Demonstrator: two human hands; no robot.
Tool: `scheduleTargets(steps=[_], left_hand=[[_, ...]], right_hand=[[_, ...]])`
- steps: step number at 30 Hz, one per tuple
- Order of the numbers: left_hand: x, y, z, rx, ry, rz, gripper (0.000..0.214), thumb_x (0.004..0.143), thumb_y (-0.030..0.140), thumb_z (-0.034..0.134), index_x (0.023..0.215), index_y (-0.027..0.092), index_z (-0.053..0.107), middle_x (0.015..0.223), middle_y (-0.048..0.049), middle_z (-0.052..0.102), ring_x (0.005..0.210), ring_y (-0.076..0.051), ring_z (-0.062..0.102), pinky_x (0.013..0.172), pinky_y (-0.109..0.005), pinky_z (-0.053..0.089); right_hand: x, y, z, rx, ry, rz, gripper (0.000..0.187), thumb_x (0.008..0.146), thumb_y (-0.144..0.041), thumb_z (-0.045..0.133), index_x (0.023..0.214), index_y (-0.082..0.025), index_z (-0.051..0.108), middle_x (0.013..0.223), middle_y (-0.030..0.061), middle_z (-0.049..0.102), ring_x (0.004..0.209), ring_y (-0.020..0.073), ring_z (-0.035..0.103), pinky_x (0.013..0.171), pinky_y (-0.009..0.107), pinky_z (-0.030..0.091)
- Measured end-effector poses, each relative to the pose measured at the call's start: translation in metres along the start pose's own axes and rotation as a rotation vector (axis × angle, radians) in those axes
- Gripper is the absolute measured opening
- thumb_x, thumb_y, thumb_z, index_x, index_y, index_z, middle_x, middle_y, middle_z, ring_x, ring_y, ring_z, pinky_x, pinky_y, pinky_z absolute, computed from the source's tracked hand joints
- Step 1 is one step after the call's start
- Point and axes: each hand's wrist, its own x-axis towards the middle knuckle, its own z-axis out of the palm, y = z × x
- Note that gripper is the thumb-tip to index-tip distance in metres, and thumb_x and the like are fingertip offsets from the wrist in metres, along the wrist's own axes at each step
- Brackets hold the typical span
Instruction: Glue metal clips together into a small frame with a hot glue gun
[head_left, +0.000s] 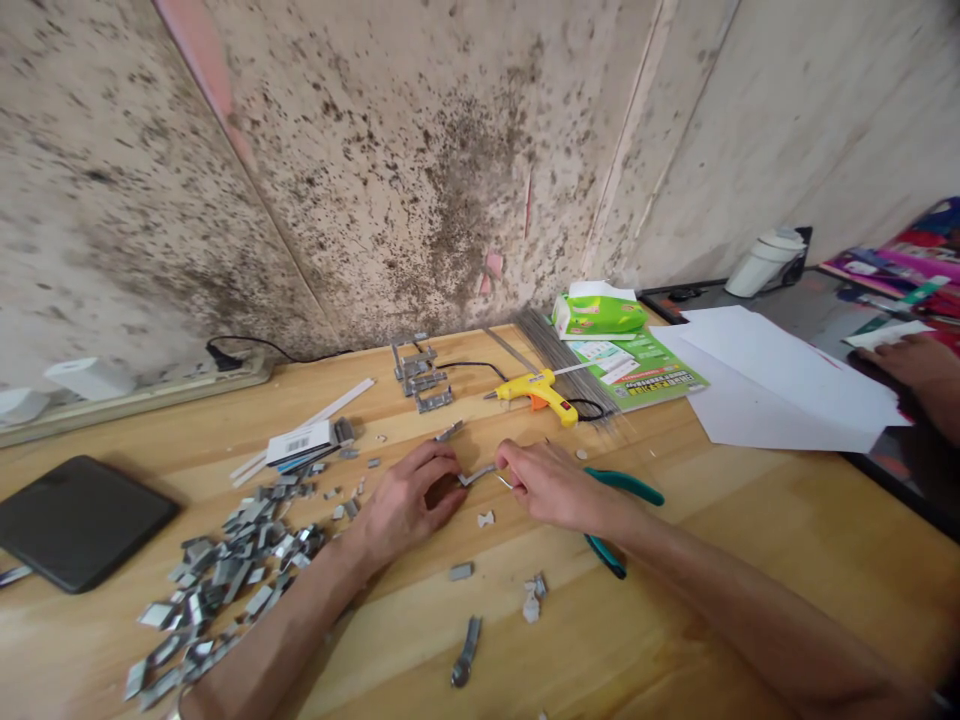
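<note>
A thin, bent grey metal strip (pixel 480 474) spans the gap between my hands, just above the wooden table. My left hand (pixel 411 497) is closed, with curled fingertips at the strip's left end. My right hand (pixel 546 484) pinches its other end, and a thin bright edge shows under those fingers. Teal-handled pliers (pixel 626 484) lie beneath my right wrist, their jaws hidden. A small whitish bow-shaped piece (pixel 486 519) and a short grey metal piece (pixel 461 571) lie nearer to me, along with a curved metal strip with a round end (pixel 466 652).
Several loose metal pieces (pixel 259 545) are heaped on the left, near a black tablet-like slab (pixel 84 522). Behind my hands are a yellow glue gun (pixel 536 394) and a metal frame assembly (pixel 420 375). Paper sheets (pixel 787 385) and another person's hand (pixel 919 365) are at right.
</note>
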Motion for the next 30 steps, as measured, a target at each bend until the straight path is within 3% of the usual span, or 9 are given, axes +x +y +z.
scheduleTargets(steps=[4, 10, 12, 17, 22, 30], left_hand=[[-0.001, -0.001, -0.001, -0.012, -0.007, 0.004, 0.017, 0.080, 0.022, 0.057, 0.096, 0.019, 0.058, 0.106, -0.0098, 0.057, 0.095, -0.019, 0.058, 0.084, -0.034, 0.050], [-0.002, 0.000, -0.002, -0.014, -0.018, 0.003, 0.021, 0.079, 0.018, 0.055, 0.100, 0.019, 0.057, 0.107, -0.0093, 0.056, 0.096, -0.019, 0.057, 0.084, -0.032, 0.049], [-0.002, 0.001, -0.002, -0.014, -0.022, -0.003, 0.022, 0.078, 0.016, 0.055, 0.100, 0.019, 0.057, 0.106, -0.0087, 0.056, 0.095, -0.018, 0.058, 0.083, -0.031, 0.049], [-0.003, 0.002, -0.003, -0.018, -0.034, -0.014, 0.023, 0.079, 0.015, 0.053, 0.101, 0.019, 0.056, 0.107, -0.0084, 0.055, 0.096, -0.018, 0.056, 0.085, -0.031, 0.048], [-0.002, 0.002, -0.002, -0.028, -0.043, -0.015, 0.022, 0.079, 0.014, 0.052, 0.100, 0.019, 0.056, 0.107, -0.0085, 0.055, 0.098, -0.018, 0.056, 0.087, -0.031, 0.047], [-0.003, -0.002, 0.000, -0.032, -0.042, -0.017, 0.023, 0.079, 0.014, 0.053, 0.101, 0.019, 0.055, 0.109, -0.0085, 0.054, 0.100, -0.018, 0.055, 0.089, -0.031, 0.046]], right_hand=[[-0.004, 0.000, -0.004, -0.031, -0.038, -0.063, 0.026, 0.069, -0.006, 0.055, 0.091, -0.019, 0.055, 0.074, 0.0019, 0.063, 0.067, 0.0167, 0.055, 0.057, 0.025, 0.028], [-0.005, 0.001, -0.019, 0.054, -0.254, -0.146, 0.019, 0.061, -0.003, 0.057, 0.065, -0.020, 0.062, 0.062, -0.0025, 0.063, 0.060, 0.0126, 0.054, 0.053, 0.023, 0.028], [-0.003, 0.001, -0.023, 0.100, -0.211, -0.115, 0.014, 0.066, -0.008, 0.059, 0.065, -0.020, 0.064, 0.063, -0.0024, 0.063, 0.061, 0.0123, 0.054, 0.055, 0.023, 0.031], [0.009, 0.000, -0.024, 0.152, 0.085, -0.033, 0.013, 0.079, -0.013, 0.056, 0.082, -0.018, 0.068, 0.084, 0.0032, 0.065, 0.078, 0.0147, 0.057, 0.070, 0.025, 0.038], [0.018, 0.005, -0.015, 0.151, 0.087, -0.123, 0.018, 0.080, -0.011, 0.055, 0.090, -0.018, 0.068, 0.088, 0.0040, 0.061, 0.082, 0.0152, 0.056, 0.074, 0.026, 0.039], [0.028, 0.008, -0.005, 0.141, 0.041, -0.185, 0.016, 0.080, -0.010, 0.056, 0.086, -0.019, 0.068, 0.084, 0.0017, 0.061, 0.078, 0.0137, 0.055, 0.071, 0.025, 0.038]])
